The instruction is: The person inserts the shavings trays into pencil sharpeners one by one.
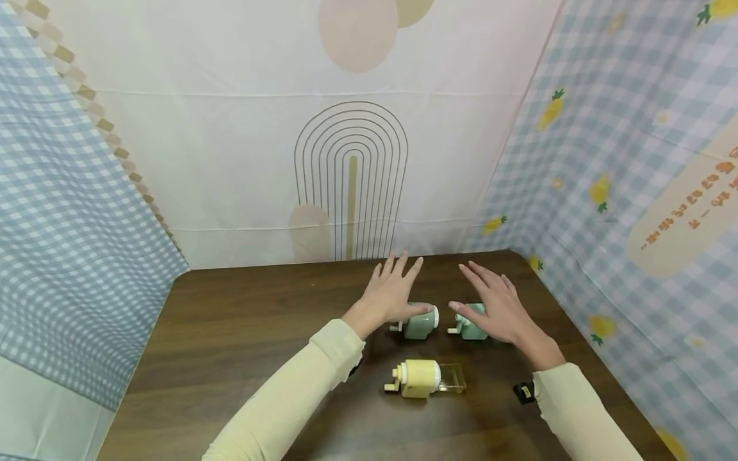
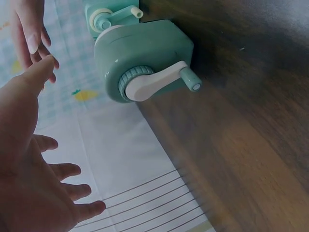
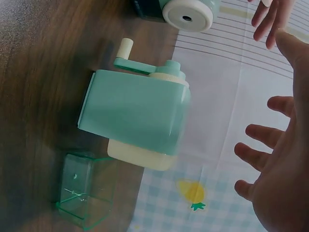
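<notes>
My left hand (image 1: 387,296) is spread over the grey-green hand-crank pencil sharpener (image 1: 419,328), its fingers straight and apart. In the left wrist view, that sharpener shows its white crank arm (image 2: 157,83) and green knob beside the open palm. Above a mint-green pencil sharpener (image 1: 474,330) hovers my right hand (image 1: 500,308), fingers extended and thumb out. Its crank and cream front face show in the right wrist view, with a clear green shavings drawer (image 3: 86,193) pulled out beside it. Both hands hold nothing.
Nearer to me on the brown wooden table (image 1: 242,358) stands a yellow pencil sharpener (image 1: 421,378) with its clear yellow drawer (image 1: 453,378) out at the right. A white patterned cloth (image 1: 248,179) hangs behind the table, and blue checked cloths line the sides.
</notes>
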A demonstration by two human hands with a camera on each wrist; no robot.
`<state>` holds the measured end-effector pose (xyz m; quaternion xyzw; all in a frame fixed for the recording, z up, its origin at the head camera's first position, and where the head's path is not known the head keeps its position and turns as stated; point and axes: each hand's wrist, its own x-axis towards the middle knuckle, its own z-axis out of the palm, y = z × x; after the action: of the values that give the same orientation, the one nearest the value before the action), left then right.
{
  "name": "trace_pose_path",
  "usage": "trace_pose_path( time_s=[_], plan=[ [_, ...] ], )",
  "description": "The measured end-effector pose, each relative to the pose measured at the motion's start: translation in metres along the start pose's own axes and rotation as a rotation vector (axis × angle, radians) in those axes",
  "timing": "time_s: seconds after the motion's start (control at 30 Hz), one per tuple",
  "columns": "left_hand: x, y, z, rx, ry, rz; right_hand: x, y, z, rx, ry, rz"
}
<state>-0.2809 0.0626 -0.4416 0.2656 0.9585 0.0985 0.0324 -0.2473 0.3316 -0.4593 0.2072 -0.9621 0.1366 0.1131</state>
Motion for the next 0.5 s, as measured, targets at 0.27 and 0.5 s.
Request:
trace_pose_path(
  time_s=[0.27,0.5],
  plan=[
    [0.006,0.007,0.005,-0.003,0.0,0.025,-0.007,0.012,-0.005,0.03,-0.028,0.046],
    [0.011,0.024,0.02,0.099,-0.026,0.09,-0.021,0.026,-0.009,0.124,-0.065,0.076]
  ],
)
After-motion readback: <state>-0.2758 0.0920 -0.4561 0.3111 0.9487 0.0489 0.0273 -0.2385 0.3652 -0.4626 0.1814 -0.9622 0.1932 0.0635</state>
